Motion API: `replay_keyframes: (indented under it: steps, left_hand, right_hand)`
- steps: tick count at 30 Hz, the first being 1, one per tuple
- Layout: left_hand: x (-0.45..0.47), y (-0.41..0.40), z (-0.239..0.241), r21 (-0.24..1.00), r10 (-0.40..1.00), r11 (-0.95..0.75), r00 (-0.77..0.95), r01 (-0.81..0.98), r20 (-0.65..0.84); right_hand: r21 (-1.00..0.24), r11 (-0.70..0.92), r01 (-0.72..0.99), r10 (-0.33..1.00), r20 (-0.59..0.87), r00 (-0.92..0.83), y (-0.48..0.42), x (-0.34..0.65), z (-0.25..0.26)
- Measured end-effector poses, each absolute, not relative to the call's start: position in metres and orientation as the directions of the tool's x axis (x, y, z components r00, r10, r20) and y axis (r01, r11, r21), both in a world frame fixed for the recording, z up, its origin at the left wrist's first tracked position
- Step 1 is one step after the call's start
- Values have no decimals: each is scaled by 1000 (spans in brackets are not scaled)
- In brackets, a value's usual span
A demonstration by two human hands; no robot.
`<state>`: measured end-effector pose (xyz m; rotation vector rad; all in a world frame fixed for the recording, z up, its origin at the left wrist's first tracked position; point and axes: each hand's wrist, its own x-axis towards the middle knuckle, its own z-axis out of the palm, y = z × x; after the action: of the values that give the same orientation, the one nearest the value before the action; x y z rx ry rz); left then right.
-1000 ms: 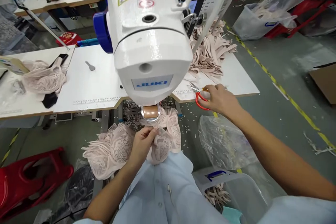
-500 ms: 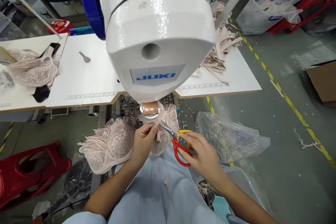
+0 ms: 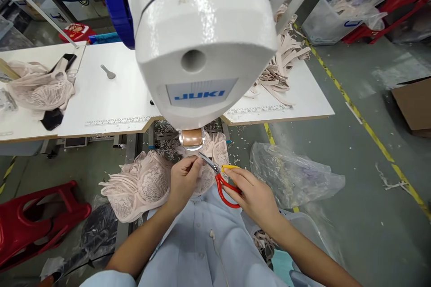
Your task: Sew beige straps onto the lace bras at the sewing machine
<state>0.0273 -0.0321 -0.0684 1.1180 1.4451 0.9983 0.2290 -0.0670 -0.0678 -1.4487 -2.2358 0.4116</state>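
Note:
Below the head of a white sewing machine, my left hand pinches the edge of a pale pink lace bra; the exact bit between thumb and finger is hidden. My right hand is closed around the handles of scissors, one red and one yellow. Their blades point up and left, with the tips close beside my left fingertips. Whether the blades touch the fabric I cannot tell. More pink lace bras are bunched left of my left hand.
White tabletops flank the machine, with a pile of pink straps on the right and bras in a bag on the left. A clear plastic bag lies on the floor. A red stool stands at left.
My right hand and the scissors have moved slightly left and up, bringing the blade tips nearer my left fingertips. My left hand keeps its pinch and has hardly moved.

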Motion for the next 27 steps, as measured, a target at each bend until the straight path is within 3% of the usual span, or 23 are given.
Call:
replay_keyframes:
  steps: [4,8,14,17,22,25,27]
  left_hand:
    - [24,-30,-73,958,969,246,-43,148,-242]
    - [21,-27,-72,951,951,310,8,8,-310]
    - [15,-28,-71,898,919,392,44,-201,-392]
    - [13,-27,-73,880,913,405,50,-249,-406]
    - [15,-27,-76,911,926,377,36,-167,-376]
    - [15,-30,-73,940,945,323,-21,-110,-327]
    - [13,-33,-71,957,957,278,-56,-84,-283]
  right_hand:
    - [-481,413,773,910,187,-370,-66,229,-69]
    - [-604,350,716,935,173,-311,-66,236,-74]
    - [-707,97,700,995,72,-66,-64,266,-84]
    - [-661,-9,750,999,18,28,-35,283,-84]
    - [-475,-4,880,989,128,74,67,316,-76]
    - [-349,106,931,985,162,-51,113,318,-70]
    - [-343,200,918,956,276,-105,114,300,-72]
